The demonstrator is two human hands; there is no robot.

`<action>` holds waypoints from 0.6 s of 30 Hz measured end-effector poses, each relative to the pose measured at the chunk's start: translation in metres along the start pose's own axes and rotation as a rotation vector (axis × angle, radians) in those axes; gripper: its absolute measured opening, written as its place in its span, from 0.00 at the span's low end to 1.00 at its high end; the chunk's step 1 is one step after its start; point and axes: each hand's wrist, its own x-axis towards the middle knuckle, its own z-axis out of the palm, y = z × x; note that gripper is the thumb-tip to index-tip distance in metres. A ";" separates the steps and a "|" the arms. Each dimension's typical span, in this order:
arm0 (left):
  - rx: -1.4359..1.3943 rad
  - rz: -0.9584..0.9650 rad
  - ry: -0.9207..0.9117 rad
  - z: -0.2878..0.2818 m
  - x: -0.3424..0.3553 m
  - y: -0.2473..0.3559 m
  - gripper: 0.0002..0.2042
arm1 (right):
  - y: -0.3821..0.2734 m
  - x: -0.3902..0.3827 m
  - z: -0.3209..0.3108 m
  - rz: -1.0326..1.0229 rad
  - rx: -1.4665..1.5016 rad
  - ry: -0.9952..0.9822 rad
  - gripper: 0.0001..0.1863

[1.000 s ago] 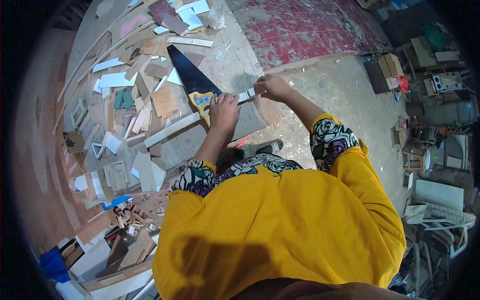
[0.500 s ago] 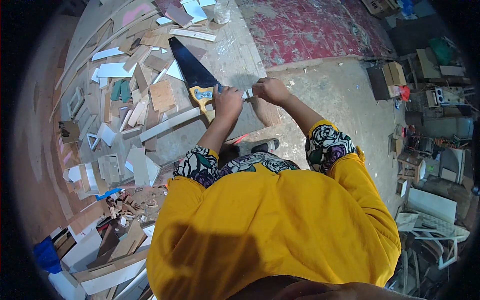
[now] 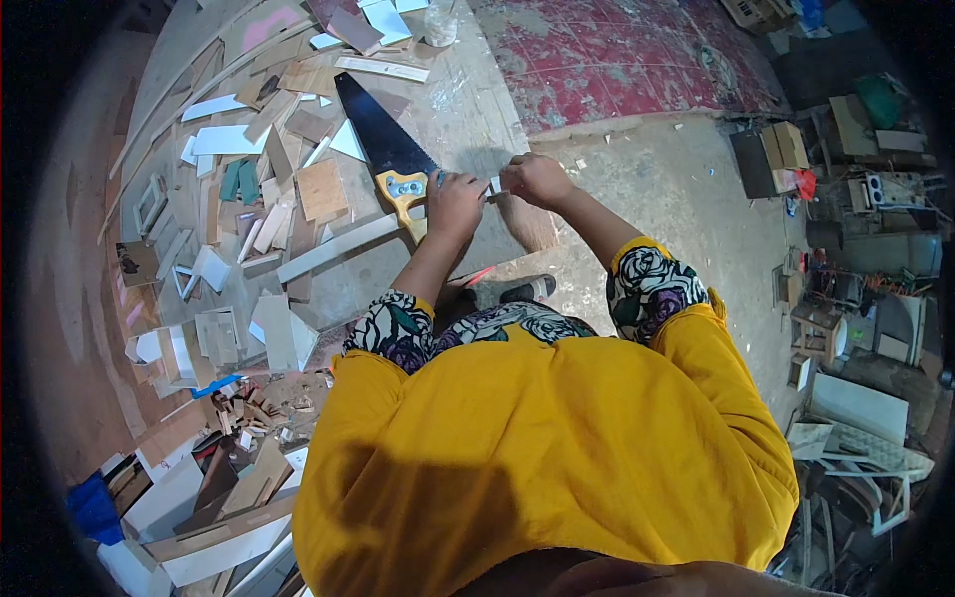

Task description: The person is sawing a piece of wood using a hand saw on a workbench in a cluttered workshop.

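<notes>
Head view: with left hand (image 3: 456, 205) at twelve o'clock closed over the pale strip (image 3: 338, 249), stretching to ten, and right hand (image 3: 537, 181) at one apparently pinching its end, brace evenly, minding the saw (image 3: 383, 134) at eleven.

**Scrap wood crowds the table; clutter fills the floor around it**

The broad grey-brown wooden table (image 3: 487, 129) carries most of the offcuts. Across its left half lie a square tan plywood piece (image 3: 323, 191), two small dark green slabs (image 3: 239, 181) side by side, and a rectangular white board (image 3: 231, 139). At the table's far end stands a translucent plastic container (image 3: 441, 25). Just right of that end spreads a worn red tiled floor patch (image 3: 617, 70). Well right of the table are brown cardboard boxes (image 3: 789, 146), a crumpled bright red bag (image 3: 804, 185), a wooden stool (image 3: 818, 333) and a large flat white panel (image 3: 858, 406). Beyond the table's near left corner, a crumpled blue plastic sheet (image 3: 95, 509) lies by mixed long boards (image 3: 219, 542).
</notes>
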 end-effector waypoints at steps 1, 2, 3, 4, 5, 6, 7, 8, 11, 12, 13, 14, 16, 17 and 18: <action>0.000 0.003 -0.002 0.002 0.000 -0.002 0.05 | -0.001 0.000 0.000 0.003 0.001 0.002 0.13; -0.012 0.028 0.006 0.005 -0.001 -0.004 0.05 | -0.001 0.001 -0.001 0.016 0.012 -0.006 0.14; -0.023 0.052 0.014 0.007 -0.001 -0.006 0.05 | -0.002 0.002 -0.002 0.028 0.022 -0.013 0.14; -0.024 0.061 0.010 0.006 0.000 -0.004 0.05 | 0.000 0.001 0.000 0.037 0.024 -0.010 0.14; -0.010 0.062 -0.004 0.004 0.000 -0.003 0.04 | 0.003 0.002 0.001 0.037 0.029 -0.017 0.14; 0.005 0.063 -0.018 0.003 0.000 -0.002 0.04 | 0.005 0.002 0.002 0.036 0.033 -0.023 0.14; 0.007 0.069 -0.021 0.003 0.000 -0.003 0.04 | 0.005 0.003 0.003 0.041 0.036 -0.019 0.14; 0.002 0.067 -0.016 0.004 -0.001 -0.004 0.04 | 0.005 0.004 0.004 0.046 0.044 -0.040 0.15; -0.003 0.089 0.019 0.005 -0.001 -0.003 0.04 | 0.011 -0.001 0.003 -0.026 0.039 0.062 0.18; -0.006 0.101 0.050 0.006 -0.001 -0.003 0.04 | 0.014 -0.005 0.002 -0.111 0.024 0.177 0.20; -0.008 0.106 0.048 0.006 -0.001 -0.003 0.04 | 0.018 -0.007 0.003 -0.106 0.024 0.178 0.20; -0.005 0.094 0.042 0.006 -0.001 -0.003 0.04 | 0.022 -0.009 0.005 0.041 0.105 0.261 0.19; -0.005 0.081 0.034 0.006 -0.002 -0.004 0.05 | 0.035 -0.014 0.009 0.191 0.185 0.341 0.19; 0.001 0.081 0.041 0.005 -0.002 -0.004 0.05 | 0.048 -0.017 0.012 0.445 0.242 0.296 0.18; 0.006 0.081 0.048 0.005 -0.002 -0.004 0.05 | 0.058 -0.021 0.016 0.699 0.298 0.247 0.17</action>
